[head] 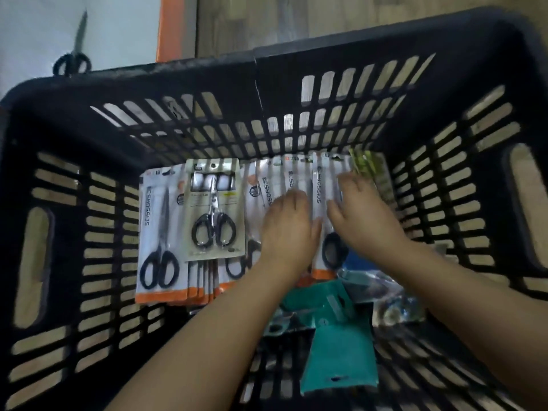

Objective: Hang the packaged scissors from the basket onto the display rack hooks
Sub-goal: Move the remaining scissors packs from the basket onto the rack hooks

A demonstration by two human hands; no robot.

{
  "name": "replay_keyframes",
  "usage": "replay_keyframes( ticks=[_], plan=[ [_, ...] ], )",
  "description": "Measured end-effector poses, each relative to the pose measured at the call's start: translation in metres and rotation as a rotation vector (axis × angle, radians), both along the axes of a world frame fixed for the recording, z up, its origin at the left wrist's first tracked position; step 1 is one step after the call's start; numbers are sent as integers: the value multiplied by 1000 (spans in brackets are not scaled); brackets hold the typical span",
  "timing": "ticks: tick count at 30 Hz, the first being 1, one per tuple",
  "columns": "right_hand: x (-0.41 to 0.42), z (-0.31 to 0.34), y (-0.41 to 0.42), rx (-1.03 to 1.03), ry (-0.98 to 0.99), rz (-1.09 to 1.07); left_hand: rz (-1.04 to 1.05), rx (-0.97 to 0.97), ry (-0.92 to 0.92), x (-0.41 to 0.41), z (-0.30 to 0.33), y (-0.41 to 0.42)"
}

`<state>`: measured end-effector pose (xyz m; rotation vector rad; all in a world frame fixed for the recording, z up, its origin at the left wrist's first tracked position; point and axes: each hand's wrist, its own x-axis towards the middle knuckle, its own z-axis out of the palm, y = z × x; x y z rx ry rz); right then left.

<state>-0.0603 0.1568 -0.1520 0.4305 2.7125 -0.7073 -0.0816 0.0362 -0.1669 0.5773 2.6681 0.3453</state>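
I look down into a black slotted plastic basket (89,120). Several white-and-orange packaged scissors (161,232) lie fanned across its bottom. A smaller pack with black-handled scissors (214,215) rests on top of them. Both hands reach in at the right part of the stack. My left hand (289,229) lies flat on the packs with fingers straight. My right hand (360,209) is beside it, fingers spread over the rightmost white pack (321,185); whether it pinches the pack I cannot tell because of blur.
Teal packs (341,351) and clear plastic-wrapped items (394,304) lie in the basket's near right part. A yellow-green pack (366,164) leans at the far right corner. Packaged scissors (74,54) hang on a white panel beyond the basket, upper left. Wooden floor lies behind.
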Motion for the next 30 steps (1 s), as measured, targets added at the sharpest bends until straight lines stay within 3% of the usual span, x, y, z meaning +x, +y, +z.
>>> replay_keyframes(
  ticks=[5, 9, 14, 19, 24, 30],
  plan=[
    [-4, -29, -6, 120, 33, 33, 224, 125, 125, 4, -20, 18],
    [-4, -39, -5, 181, -34, 54, 357, 202, 45, -9, -27, 16],
    [-3, -37, -5, 63, -219, 77, 417, 271, -146, -26, -22, 12],
    [6, -21, -4, 5, -211, 154, 421, 254, -220, -37, -5, -12],
    [3, -20, -6, -88, -91, 57, 453, 315, -279, -34, -6, -32],
    [0, -23, -4, -87, -140, -112, 501, 376, -323, -34, -6, -38]
  ],
)
